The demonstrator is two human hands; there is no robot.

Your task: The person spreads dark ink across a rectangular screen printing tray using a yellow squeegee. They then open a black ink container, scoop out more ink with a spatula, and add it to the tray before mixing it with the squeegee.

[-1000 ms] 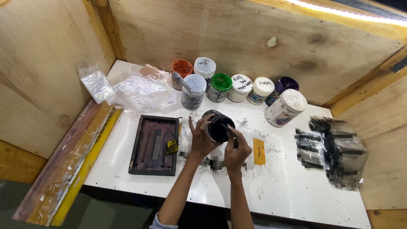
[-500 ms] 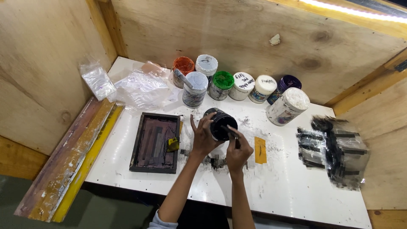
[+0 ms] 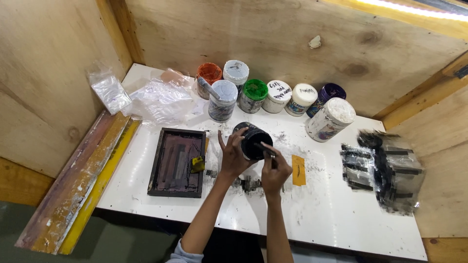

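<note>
- The left hand [image 3: 233, 155] has its grip wrapped round a black jar [image 3: 252, 140] at the centre of the frame, thumb and fingers pressed on its side, the jar tipped toward the person and lifted or just resting on the surface [image 3: 321, 209]; which of the two I cannot tell.
- The right hand [image 3: 276, 170] pinches a thin dark stick [image 3: 265, 149] whose tip lies at the jar's open mouth.
- Just below the hands sits a black smear [image 3: 246, 184] on the white surface; to the right of the right hand lies a small orange card [image 3: 298, 170].
- Left of the left hand is a dark framed tray [image 3: 176, 162] with a small yellow piece [image 3: 197, 164] at its right edge.
- Across the upper middle stands a row of jars [image 3: 273, 95] with orange, white, green and purple lids; one more white jar [image 3: 330, 119] lies tilted at the row's right end.
- At the upper left are clear plastic bags [image 3: 156, 100]; along the left edge lie long wooden bars [image 3: 78, 180]; at the right lies a heap of black-stained clear sheets [image 3: 385, 168].
- Risk, as I judge it: the jar is tilted with its mouth open, so black paste could run out over the fingers or onto the surface if it tips further.
- The stick is held by a light pinch; a slip could flick black onto the orange card or the tray close by.
- Stained fingers could loosen the hold on the jar's smooth side.
</note>
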